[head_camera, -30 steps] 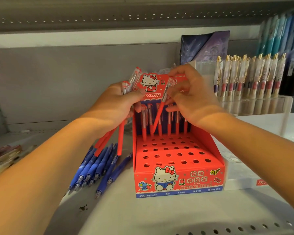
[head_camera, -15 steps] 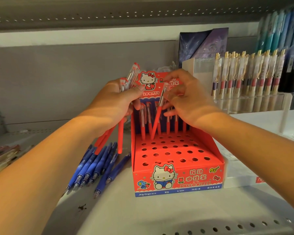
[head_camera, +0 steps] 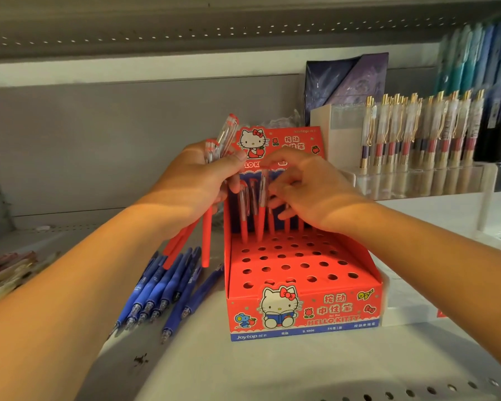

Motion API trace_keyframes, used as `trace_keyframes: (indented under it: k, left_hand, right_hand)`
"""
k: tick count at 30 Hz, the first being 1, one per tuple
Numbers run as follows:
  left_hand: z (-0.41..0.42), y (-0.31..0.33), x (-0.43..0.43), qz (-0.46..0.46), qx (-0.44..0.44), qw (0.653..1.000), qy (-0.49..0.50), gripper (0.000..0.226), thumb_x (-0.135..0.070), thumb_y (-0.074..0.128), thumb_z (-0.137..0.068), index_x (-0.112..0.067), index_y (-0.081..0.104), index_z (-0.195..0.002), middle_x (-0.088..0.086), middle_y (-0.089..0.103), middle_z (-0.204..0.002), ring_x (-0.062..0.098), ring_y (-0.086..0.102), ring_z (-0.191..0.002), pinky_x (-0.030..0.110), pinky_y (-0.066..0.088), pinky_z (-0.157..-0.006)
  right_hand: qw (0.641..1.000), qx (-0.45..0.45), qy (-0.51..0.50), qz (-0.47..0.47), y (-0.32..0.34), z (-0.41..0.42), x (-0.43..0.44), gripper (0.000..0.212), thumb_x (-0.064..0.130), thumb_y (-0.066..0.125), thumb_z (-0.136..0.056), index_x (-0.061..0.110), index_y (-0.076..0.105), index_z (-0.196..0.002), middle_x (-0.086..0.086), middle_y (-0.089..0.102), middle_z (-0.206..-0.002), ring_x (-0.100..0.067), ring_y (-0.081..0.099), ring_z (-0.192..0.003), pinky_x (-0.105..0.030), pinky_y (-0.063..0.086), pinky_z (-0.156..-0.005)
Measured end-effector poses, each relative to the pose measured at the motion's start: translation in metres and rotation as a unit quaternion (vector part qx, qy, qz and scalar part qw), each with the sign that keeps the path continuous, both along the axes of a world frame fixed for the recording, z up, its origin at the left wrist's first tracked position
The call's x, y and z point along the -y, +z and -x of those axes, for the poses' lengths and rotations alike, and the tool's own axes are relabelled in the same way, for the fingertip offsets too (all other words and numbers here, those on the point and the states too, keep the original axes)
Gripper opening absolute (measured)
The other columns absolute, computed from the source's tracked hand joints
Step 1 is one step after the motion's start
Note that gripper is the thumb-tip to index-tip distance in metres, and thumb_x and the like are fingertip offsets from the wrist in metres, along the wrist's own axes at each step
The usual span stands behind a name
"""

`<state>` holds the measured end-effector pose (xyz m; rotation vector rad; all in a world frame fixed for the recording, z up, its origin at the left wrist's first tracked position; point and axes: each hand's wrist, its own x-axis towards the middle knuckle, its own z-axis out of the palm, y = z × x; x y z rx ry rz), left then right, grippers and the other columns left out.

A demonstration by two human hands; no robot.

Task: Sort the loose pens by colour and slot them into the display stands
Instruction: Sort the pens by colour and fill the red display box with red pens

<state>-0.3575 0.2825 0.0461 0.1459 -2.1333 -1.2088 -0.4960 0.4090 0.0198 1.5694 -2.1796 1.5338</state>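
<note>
A red cardboard display stand (head_camera: 298, 287) with rows of round holes sits on the shelf in front of me. Several red pens (head_camera: 245, 218) stand in its back row. My left hand (head_camera: 198, 180) grips a bundle of red pens (head_camera: 206, 235) just left of the stand, their clear caps pointing up. My right hand (head_camera: 307, 186) pinches the top of one red pen (head_camera: 261, 215) that stands almost upright, its tip down at a back-row hole. Loose blue pens (head_camera: 162, 287) lie on the shelf to the left of the stand.
A clear acrylic holder (head_camera: 417, 180) with gold-clipped pens stands to the right on a raised white shelf. Dark packets (head_camera: 347, 82) lean behind the stand. More mixed pens (head_camera: 6, 270) lie at the far left. The shelf's perforated front edge (head_camera: 417, 392) runs along the bottom.
My right hand has lowered the red pen from a slant to nearly upright, tip into the back row. My left hand with its bundle has barely shifted.
</note>
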Motion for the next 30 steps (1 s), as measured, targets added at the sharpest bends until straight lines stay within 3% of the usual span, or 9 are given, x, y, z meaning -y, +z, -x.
trace_keyframes:
  k: [4, 7, 11, 13, 17, 21, 24, 26, 30]
  left_hand:
    - [-0.001, 0.000, -0.003, -0.008, 0.004, 1.000, -0.002, 0.023, -0.027, 0.056, -0.099, -0.015, 0.056, -0.080, 0.000, 0.059, -0.057, 0.008, 0.040, -0.040, 0.021, 0.035, -0.042]
    - [-0.001, 0.000, -0.006, -0.022, 0.001, 1.000, -0.005, 0.025, -0.026, 0.056, -0.099, -0.015, 0.054, -0.078, 0.003, 0.058, -0.058, 0.008, 0.037, -0.038, 0.020, 0.034, -0.041]
    - [-0.001, -0.001, -0.007, -0.022, 0.006, 1.000, -0.007, 0.026, -0.030, 0.056, -0.099, -0.015, 0.054, -0.078, 0.001, 0.058, -0.056, 0.009, 0.037, -0.038, 0.019, 0.034, -0.040]
    - [-0.001, -0.002, -0.007, -0.014, 0.015, 1.000, -0.014, 0.028, -0.035, 0.057, -0.098, -0.018, 0.054, -0.076, 0.000, 0.058, -0.057, 0.009, 0.038, -0.039, 0.020, 0.034, -0.040]
    - [-0.002, -0.005, -0.006, -0.018, 0.040, 0.996, -0.072, 0.029, -0.042, 0.057, -0.096, -0.020, 0.055, -0.078, 0.001, 0.055, -0.057, 0.010, 0.035, -0.039, 0.021, 0.031, -0.038]
    - [-0.005, -0.003, -0.007, -0.034, 0.052, 0.991, -0.119, 0.027, -0.052, 0.056, -0.086, -0.028, 0.065, -0.078, 0.001, 0.053, -0.056, 0.007, 0.037, -0.038, 0.017, 0.032, -0.037]
    - [-0.006, -0.003, -0.007, -0.011, 0.080, 0.987, -0.138, 0.038, -0.060, 0.051, -0.085, -0.028, 0.064, -0.070, 0.003, 0.052, -0.058, 0.009, 0.037, -0.041, 0.016, 0.033, -0.038]
    - [-0.005, -0.005, -0.006, 0.000, 0.096, 0.984, -0.151, 0.038, -0.059, 0.052, -0.084, -0.028, 0.061, -0.064, 0.003, 0.052, -0.059, 0.010, 0.037, -0.042, 0.015, 0.033, -0.039]
    - [-0.004, -0.007, -0.006, 0.034, 0.117, 0.977, -0.172, 0.036, -0.053, 0.055, -0.083, -0.018, 0.054, -0.075, 0.005, 0.051, -0.060, 0.013, 0.037, -0.047, 0.019, 0.035, -0.043]
  right_hand:
    - [0.999, -0.035, 0.010, -0.033, 0.004, 0.000, -0.005, 0.046, 0.010, 0.057, -0.095, 0.055, 0.057, -0.098, 0.004, 0.072, -0.080, -0.013, 0.071, -0.076, -0.032, 0.061, -0.057]
    - [0.991, -0.085, -0.002, -0.101, 0.002, -0.001, -0.008, 0.046, 0.013, 0.057, -0.094, 0.049, 0.059, -0.121, 0.004, 0.073, -0.086, -0.014, 0.070, -0.078, -0.031, 0.060, -0.065]
    - [0.983, -0.134, -0.034, -0.121, 0.002, -0.007, -0.008, 0.051, 0.019, 0.062, -0.092, 0.045, 0.053, -0.136, 0.015, 0.067, -0.090, -0.002, 0.064, -0.073, -0.005, 0.047, -0.064]
    - [0.985, -0.149, -0.052, -0.063, 0.007, -0.012, -0.007, 0.046, 0.021, 0.064, -0.091, 0.041, 0.057, -0.131, 0.020, 0.063, -0.088, 0.002, 0.061, -0.069, -0.003, 0.042, -0.061]
    - [0.991, 0.025, 0.066, 0.111, 0.015, -0.027, -0.005, 0.036, 0.008, 0.065, -0.089, 0.035, 0.060, -0.113, 0.008, 0.069, -0.092, -0.013, 0.067, -0.072, -0.031, 0.056, -0.050]
    - [0.975, 0.088, 0.148, 0.139, 0.016, -0.033, -0.007, 0.041, 0.001, 0.064, -0.091, 0.036, 0.061, -0.112, 0.011, 0.072, -0.087, -0.011, 0.069, -0.077, -0.030, 0.053, -0.051]
    - [0.963, 0.159, 0.177, 0.130, 0.014, -0.031, -0.007, 0.029, 0.003, 0.061, -0.093, 0.026, 0.066, -0.109, 0.006, 0.068, -0.082, -0.010, 0.064, -0.075, -0.027, 0.048, -0.054]
    - [0.950, 0.208, 0.192, 0.135, 0.015, -0.032, -0.007, 0.016, 0.011, 0.060, -0.095, 0.022, 0.071, -0.097, 0.002, 0.067, -0.078, -0.012, 0.060, -0.070, -0.025, 0.047, -0.055]
    - [0.952, 0.211, 0.159, 0.152, 0.017, -0.034, -0.008, 0.013, 0.017, 0.058, -0.098, 0.014, 0.067, -0.089, -0.006, 0.068, -0.079, -0.022, 0.063, -0.076, -0.034, 0.053, -0.072]
